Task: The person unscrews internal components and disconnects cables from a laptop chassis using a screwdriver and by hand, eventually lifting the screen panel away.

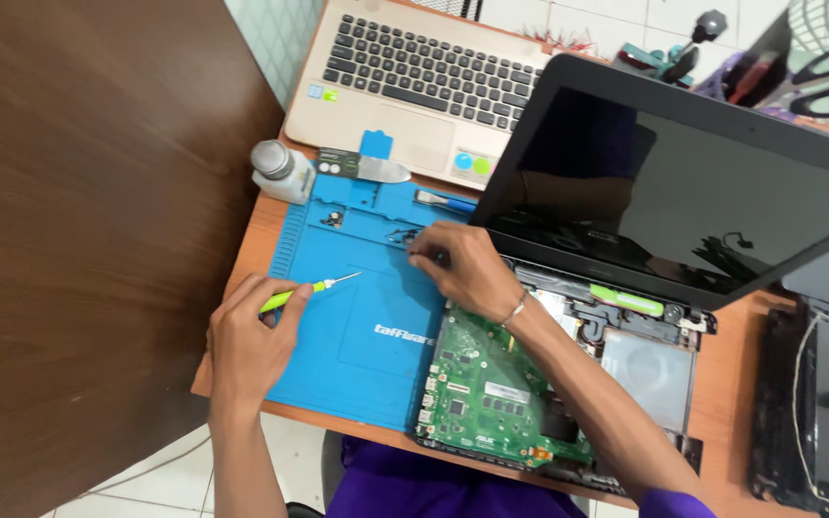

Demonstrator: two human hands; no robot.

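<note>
Left hand (251, 341) is closed around a green-handled screwdriver (311, 290), tip pointing right, above the blue repair mat (367, 317). Right hand (458, 269) rests at the mat's upper right edge, fingers curled down onto a small dark part; whether it is pinched cannot be told. Just beside it lies the opened laptop (530, 384), green circuit board exposed.

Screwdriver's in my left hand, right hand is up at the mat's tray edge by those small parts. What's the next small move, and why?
Probably pinch one small part with the right hand and carry it to the exposed green board. The fingertips already rest among the tiny parts on the blue mat, while the left hand holds the green screwdriver idle, tip off the work.
</note>
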